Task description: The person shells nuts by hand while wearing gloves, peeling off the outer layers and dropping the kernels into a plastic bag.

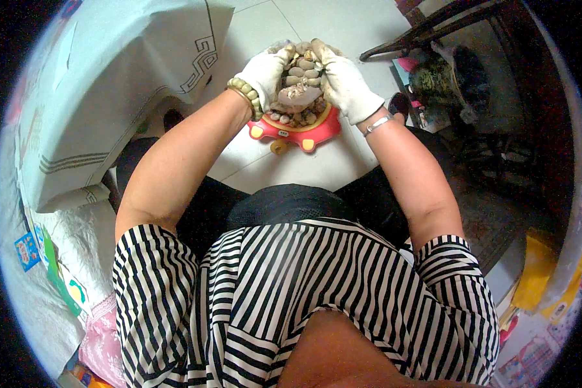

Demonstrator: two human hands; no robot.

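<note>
My left hand (268,70), in a white work glove with a beaded bracelet at the wrist, grips the left side of a roundish clump of brown oval lumps (302,72). On its opposite side my right hand (346,81) is closed round it, also gloved, with a silver band at the wrist. The lumps sit in rows above a pale, rough patch; I cannot make out their kind. Directly below is a red and yellow plastic base (297,137) that looks like a toy or a small stool. Small roundish pieces (297,119) lie on it, partly hidden by the clump.
Pale floor tiles (258,26) surround the base. A cloth-draped table (123,71) stands at the left. A dark wooden frame (433,32) and a dark patterned round object (443,81) are at the right. A yellow bag (533,271) lies lower right.
</note>
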